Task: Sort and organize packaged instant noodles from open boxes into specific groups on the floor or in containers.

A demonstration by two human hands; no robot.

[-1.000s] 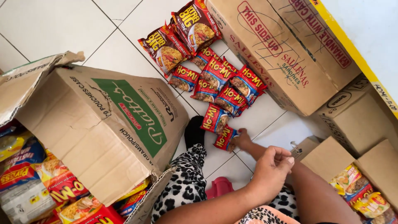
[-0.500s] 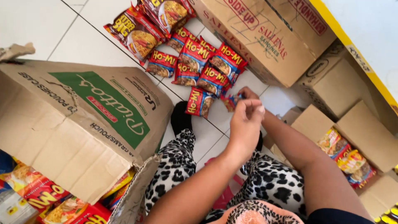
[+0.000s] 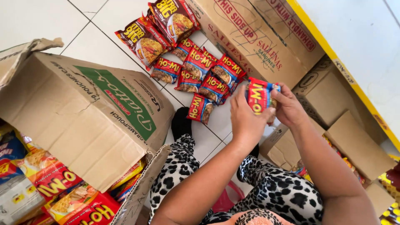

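Both my hands hold one small red noodle packet (image 3: 258, 96) up above the white tiled floor. My left hand (image 3: 246, 118) grips its left side and my right hand (image 3: 287, 107) grips its right side. Just beyond the hands, several more small red noodle packets (image 3: 200, 75) lie in a cluster on the tiles. Two larger red packets (image 3: 160, 29) lie at the far end of that cluster. My legs in black-and-white spotted trousers (image 3: 275, 189) stretch out under my arms.
A big open cardboard box (image 3: 83, 121) on its side at the left holds more packets (image 3: 50, 183). A long closed carton (image 3: 258, 37) lies at the upper right, smaller open cartons (image 3: 354, 141) beside it. A yellow-edged wall runs along the right.
My left hand reached out to the packet on the floor, lifted it, and my right hand has joined it on the packet. The view has shifted toward the packets.
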